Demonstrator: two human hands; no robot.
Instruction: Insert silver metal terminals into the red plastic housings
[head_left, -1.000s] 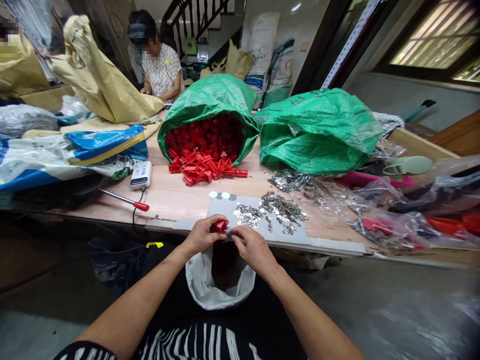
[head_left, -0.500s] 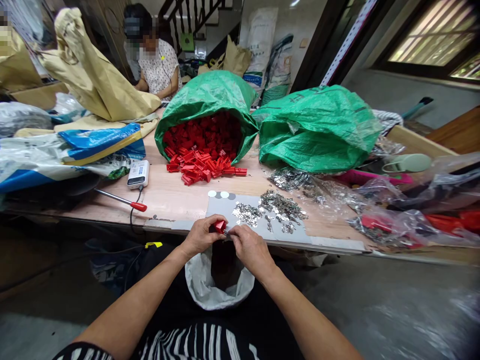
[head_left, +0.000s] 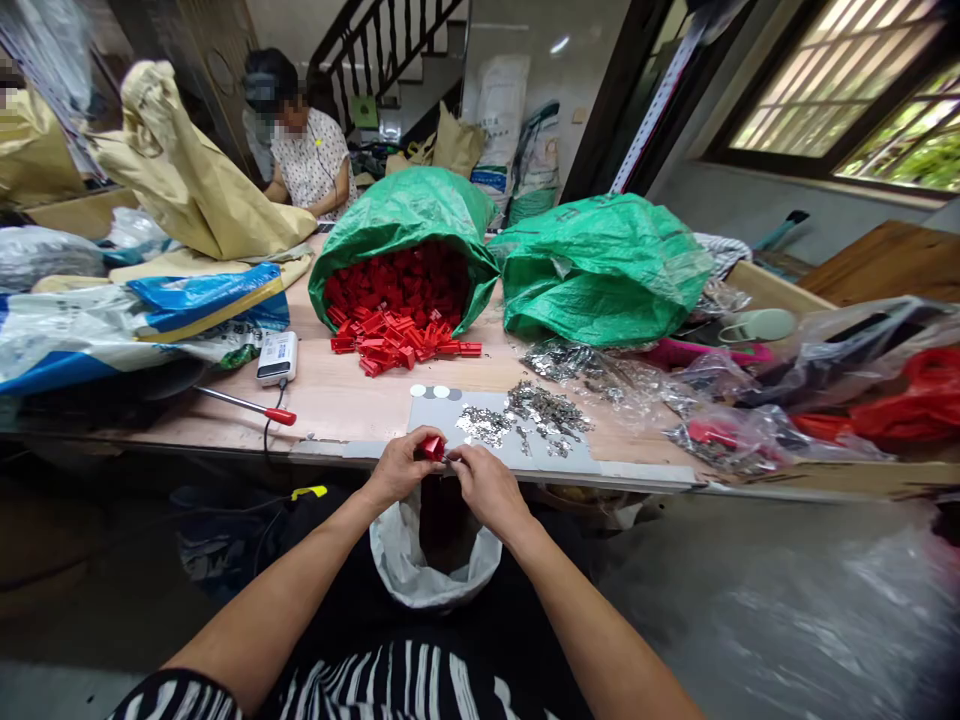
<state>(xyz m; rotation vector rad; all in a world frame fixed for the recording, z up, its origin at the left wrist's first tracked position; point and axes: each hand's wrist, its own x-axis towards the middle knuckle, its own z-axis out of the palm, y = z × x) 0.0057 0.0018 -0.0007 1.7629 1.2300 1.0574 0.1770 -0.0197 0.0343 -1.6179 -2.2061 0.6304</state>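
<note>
My left hand [head_left: 400, 465] pinches a red plastic piece [head_left: 433, 448] above the table's front edge. Close beside it on the right, my right hand [head_left: 484, 483] is closed on a small metal piece [head_left: 448, 459], which meets the red piece; its shape is too small to make out. Below both hands, an open white bag [head_left: 435, 590] sits at my lap. Small metal pieces lie in heaps [head_left: 551, 412] on a grey sheet [head_left: 431, 430] just beyond my hands. Farther back, a green sack [head_left: 412, 205] lies with its mouth open, and red pieces [head_left: 397, 335] spill out of it.
Another green sack [head_left: 600, 265] lies to the right, near clear plastic bags [head_left: 735, 435]. On the left are a white device with a cable [head_left: 277, 357], a red-handled rod [head_left: 279, 415] and blue-white sacks [head_left: 67, 325]. A person [head_left: 311, 150] sits across the table.
The view has shifted a little, so the table's things on the right appear farther left. Both hands keep their hold, still close together at the red piece.
</note>
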